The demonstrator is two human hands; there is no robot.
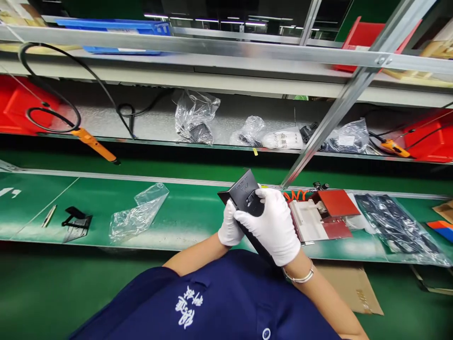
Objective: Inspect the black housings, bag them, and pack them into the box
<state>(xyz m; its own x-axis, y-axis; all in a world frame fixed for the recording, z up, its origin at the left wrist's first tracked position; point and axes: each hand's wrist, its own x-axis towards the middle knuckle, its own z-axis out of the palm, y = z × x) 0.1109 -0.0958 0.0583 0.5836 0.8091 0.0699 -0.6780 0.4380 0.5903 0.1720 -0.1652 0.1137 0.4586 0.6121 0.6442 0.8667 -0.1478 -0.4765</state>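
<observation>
A black, flat, folded panel (245, 185) with printed marks and a cut-out is held up close to my body, above the bench edge. My left hand (230, 226), in a white glove, grips its lower left side; the fingers are partly hidden behind it. My right hand (275, 224), also gloved in white, closes on its right side, with fingertips near the cut-out. The panel's lower part runs down behind my right hand. Just right of my hands stands a red and white bench fixture (309, 222) with a coiled orange hose (295, 195).
On the green bench (191, 222) lie a clear plastic bag (139, 212), a black folding stand (78, 222), a pen-like tool (48, 216) and bagged black parts (398, 224). The shelf above holds bagged parts (198, 123). An orange electric screwdriver (95, 145) hangs at left. A metal post (318, 137) slants at right.
</observation>
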